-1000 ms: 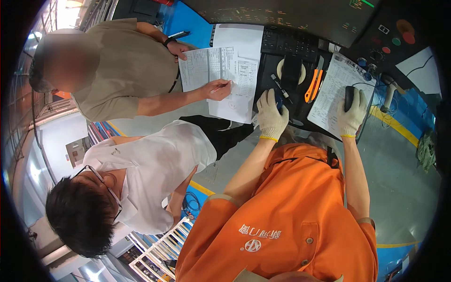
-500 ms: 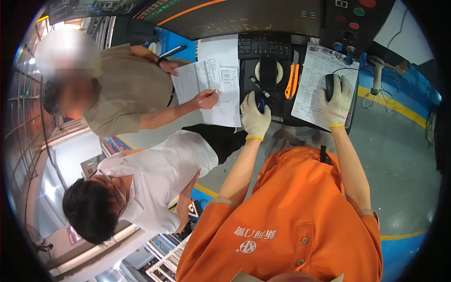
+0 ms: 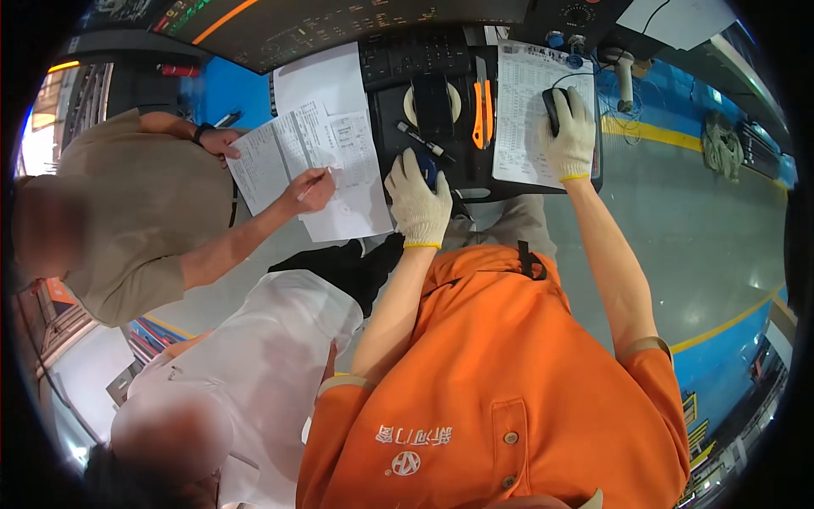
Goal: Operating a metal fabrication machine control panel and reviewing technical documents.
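My right hand, in a white knitted glove with a yellow cuff, is curved over a black computer mouse. The mouse rests on a printed sheet at the right of the black desk surface. My left hand, gloved the same way, grips a dark blue rounded object at the desk's near edge; the fingers partly cover it. Just beyond it lie a black-and-white marker pen and a roll of tape with a black thing across it. An orange utility knife lies between my hands.
A keyboard and a wide dark screen stand at the back. At the left, a co-worker's hand holds a pen over papers; another person in white stands nearer. A scanner-like device with cables is at right.
My view has turned, so the desk and people appear further left. Both hands stay on the same things. The co-worker's pen hand remains over the papers.
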Action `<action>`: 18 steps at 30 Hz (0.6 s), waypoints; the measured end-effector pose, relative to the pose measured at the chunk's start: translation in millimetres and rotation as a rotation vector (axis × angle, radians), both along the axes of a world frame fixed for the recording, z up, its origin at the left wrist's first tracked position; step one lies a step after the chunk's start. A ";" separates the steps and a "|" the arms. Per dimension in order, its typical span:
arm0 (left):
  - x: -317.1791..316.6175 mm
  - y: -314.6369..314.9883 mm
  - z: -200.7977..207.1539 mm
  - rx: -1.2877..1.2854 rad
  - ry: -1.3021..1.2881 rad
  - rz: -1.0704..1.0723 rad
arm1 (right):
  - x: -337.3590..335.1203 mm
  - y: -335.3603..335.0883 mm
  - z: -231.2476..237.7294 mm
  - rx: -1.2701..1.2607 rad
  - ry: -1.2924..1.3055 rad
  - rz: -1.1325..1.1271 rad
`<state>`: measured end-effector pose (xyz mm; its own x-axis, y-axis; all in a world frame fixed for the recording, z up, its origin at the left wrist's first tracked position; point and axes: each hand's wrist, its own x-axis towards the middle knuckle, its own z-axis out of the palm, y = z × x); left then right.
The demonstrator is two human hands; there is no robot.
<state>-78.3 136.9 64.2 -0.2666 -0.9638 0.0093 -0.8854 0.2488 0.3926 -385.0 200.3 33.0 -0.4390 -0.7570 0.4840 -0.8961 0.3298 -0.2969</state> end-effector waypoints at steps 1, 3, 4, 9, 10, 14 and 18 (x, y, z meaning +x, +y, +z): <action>2.0 -1.8 0.7 0.001 0.006 0.002 | 2.1 -0.3 -0.6 0.001 0.006 0.002; 3.8 -3.0 2.1 0.015 -0.002 -0.009 | 3.0 0.8 -1.5 0.000 0.030 -0.008; 4.0 -3.1 2.7 0.021 -0.008 -0.014 | 2.6 1.5 -2.1 -0.001 0.041 -0.011; 4.3 -3.1 4.9 0.051 -0.035 -0.011 | 3.4 4.7 -2.1 0.041 0.029 -0.007; 3.8 -1.3 5.6 0.061 -0.042 -0.010 | 2.4 5.8 -2.0 0.057 0.022 -0.006; 4.3 0.4 3.5 0.047 -0.033 -0.016 | -3.0 8.8 -6.5 0.036 0.050 -0.017; 7.3 -3.4 1.8 0.032 -0.039 -0.024 | -0.1 4.9 -11.8 0.030 0.050 -0.037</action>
